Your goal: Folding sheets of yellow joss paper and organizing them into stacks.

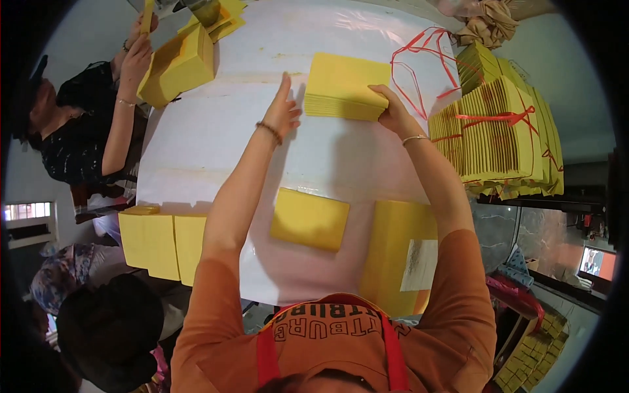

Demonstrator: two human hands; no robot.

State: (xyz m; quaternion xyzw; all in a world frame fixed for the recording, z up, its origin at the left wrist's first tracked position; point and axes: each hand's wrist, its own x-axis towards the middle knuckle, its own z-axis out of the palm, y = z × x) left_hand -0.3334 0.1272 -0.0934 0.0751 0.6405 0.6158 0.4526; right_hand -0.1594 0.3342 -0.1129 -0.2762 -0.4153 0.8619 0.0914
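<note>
Yellow paper stack (344, 86) at far middle of white table (216, 131), right hand (393, 111) clasping its right edge, left hand (283, 112) flat and spread beside it; tied bundles (498, 137) rightward done, loose stacks (309, 218) nearer unbundled.

The right hand (392, 111) covers the near corner of the yellow paper stack (346, 86). The co-worker's bundle (175, 65) is partly hidden by a hand (134, 62). The top edge crops more sheets (219, 14).

A paper stack (344, 85) lies on the table (216, 124), a smaller stack (309, 219) nearer, tied bundles (498, 134) to its right.
</note>
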